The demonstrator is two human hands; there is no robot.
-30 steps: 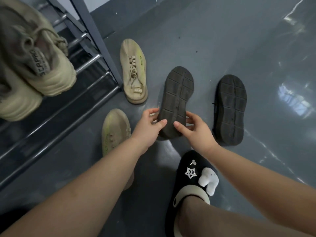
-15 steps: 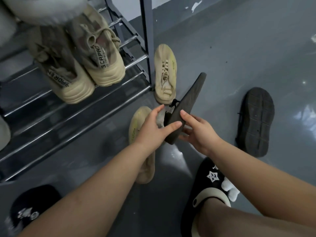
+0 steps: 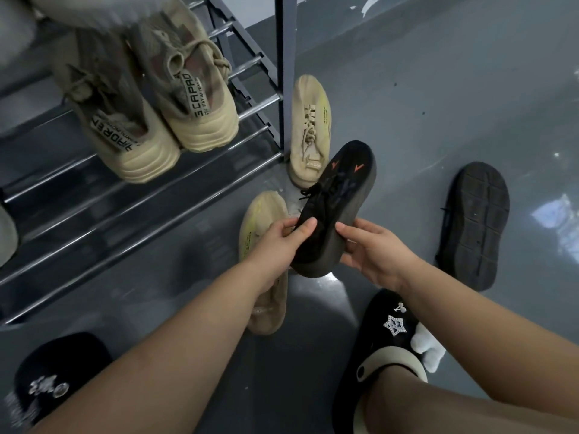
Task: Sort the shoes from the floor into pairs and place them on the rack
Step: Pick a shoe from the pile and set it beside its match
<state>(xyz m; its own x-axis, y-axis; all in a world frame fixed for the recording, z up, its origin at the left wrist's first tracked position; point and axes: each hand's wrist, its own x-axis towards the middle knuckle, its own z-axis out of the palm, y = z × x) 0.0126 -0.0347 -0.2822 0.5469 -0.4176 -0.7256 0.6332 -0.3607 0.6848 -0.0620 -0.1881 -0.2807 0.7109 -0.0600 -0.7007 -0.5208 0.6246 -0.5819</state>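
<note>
Head view: rack (image 3: 175,195) is noted at upper left. At centre, left hand (image 3: 275,242) and right hand (image 3: 372,249) are clamped on the black shoe (image 3: 336,202), judged light, soft-topped, best gripped by the stiffer sole. Its mate (image 3: 473,223) lies sole-up at right.

home entryway | metal shoe rack (image 3: 188,170) | worn sneakers (image 3: 308,133) on grey floor (image 3: 438,89)

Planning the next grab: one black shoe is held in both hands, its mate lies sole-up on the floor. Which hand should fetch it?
Right, probably. The sole-up black shoe lies on the right hand's side. The left hand sits on the rack side and could keep the held black shoe.
</note>
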